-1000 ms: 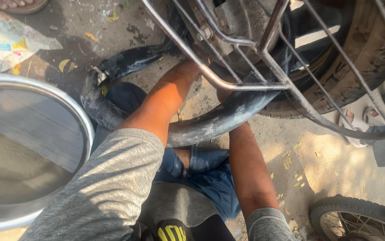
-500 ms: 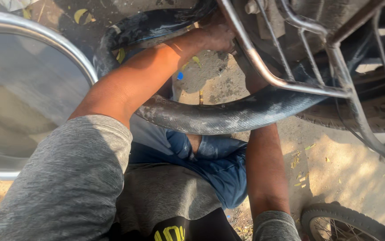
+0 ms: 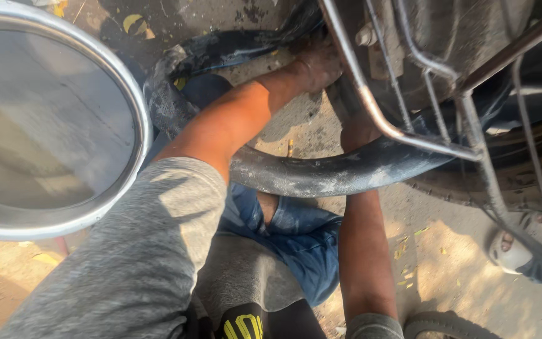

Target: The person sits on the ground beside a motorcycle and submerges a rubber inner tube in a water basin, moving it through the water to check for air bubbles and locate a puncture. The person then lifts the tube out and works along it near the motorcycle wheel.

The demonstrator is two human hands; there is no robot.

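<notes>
- Sunlit dirt ground (image 3: 446, 251); metal basin (image 3: 51, 125) of water at 9 o'clock.
- Black inner tube (image 3: 321, 172) loops across centre.
- Left hand (image 3: 318, 63) at 12 o'clock, grip closed on the tube.
- Right hand (image 3: 355, 129) is hidden behind tube and metal rack (image 3: 371, 100); its grip can't be told.

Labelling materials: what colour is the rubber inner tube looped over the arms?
Black, with dusty grey scuffs, on the inner tube; head view.
</notes>
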